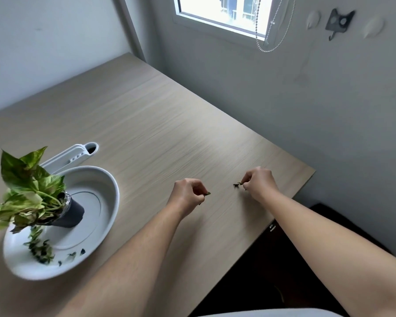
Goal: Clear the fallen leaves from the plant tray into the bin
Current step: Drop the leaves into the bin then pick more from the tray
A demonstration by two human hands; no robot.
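Note:
A white oval plant tray [105, 216] sits at the left of the wooden table. In it stands a dark pot [70, 213] holding a green variegated plant [30, 191]. Several small dried leaves [41, 250] lie in the tray's near end. My left hand [188, 194] hovers over the table's middle, fingers pinched on a small leaf piece [207, 193]. My right hand [258, 183] is further right, near the table's right edge, pinched on another leaf piece [237, 184]. No bin is in view.
A white plastic holder [78, 154] lies behind the tray. The table [158, 124] meets walls at the back and right. A window with a bead cord [261, 30] is above. Dark floor [272, 266] shows beyond the table's right corner.

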